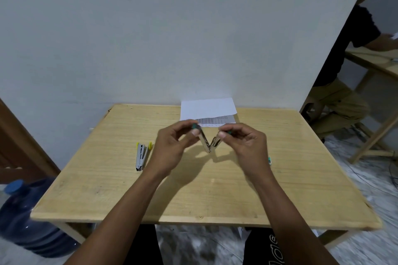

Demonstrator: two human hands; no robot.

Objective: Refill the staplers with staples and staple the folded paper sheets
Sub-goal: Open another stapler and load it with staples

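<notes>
Stapler (208,143) hinged open, gripped between hands, above table (193,189)

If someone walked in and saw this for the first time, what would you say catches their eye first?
Most striking is the green stapler swung open in a V above the table's middle, one arm pinched by the left hand, the other by the right hand. A yellow stapler lies open to the left on the wooden table, and folded paper rests at the far edge.

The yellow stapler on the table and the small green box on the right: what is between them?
In the head view, both hands, left and right, lie between the yellow stapler and the green box, holding an opened green stapler.
</notes>
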